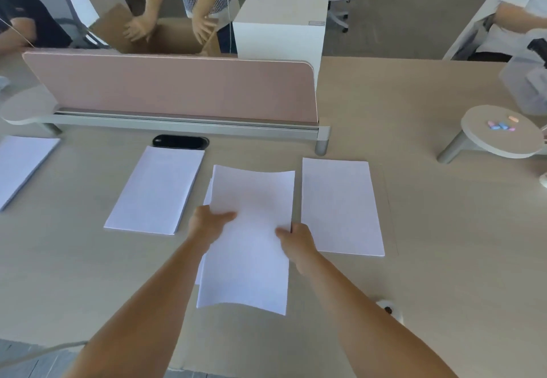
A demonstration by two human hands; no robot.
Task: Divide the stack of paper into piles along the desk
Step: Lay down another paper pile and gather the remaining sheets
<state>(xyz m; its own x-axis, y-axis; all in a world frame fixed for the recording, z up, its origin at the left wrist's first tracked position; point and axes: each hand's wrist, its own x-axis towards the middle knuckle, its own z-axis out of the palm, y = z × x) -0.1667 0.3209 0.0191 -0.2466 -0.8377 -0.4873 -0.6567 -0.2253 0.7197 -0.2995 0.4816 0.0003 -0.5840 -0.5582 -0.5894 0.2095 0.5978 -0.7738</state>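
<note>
I hold a sheaf of white paper (251,229) above the middle of the desk, its far and near edges curling. My left hand (207,223) grips its left edge with the thumb on top. My right hand (296,241) grips its right edge the same way. More sheets (207,197) peek out under the sheaf on its left side. Three flat piles lie along the desk: one at the far left (20,164), one left of centre (157,191), one to the right of the sheaf (340,206).
A pink divider panel (177,87) runs across the back of the desk, with a black cable port (180,142) in front of it. A small round shelf (500,131) with coloured bits stands at the right. People stand and sit beyond the desk.
</note>
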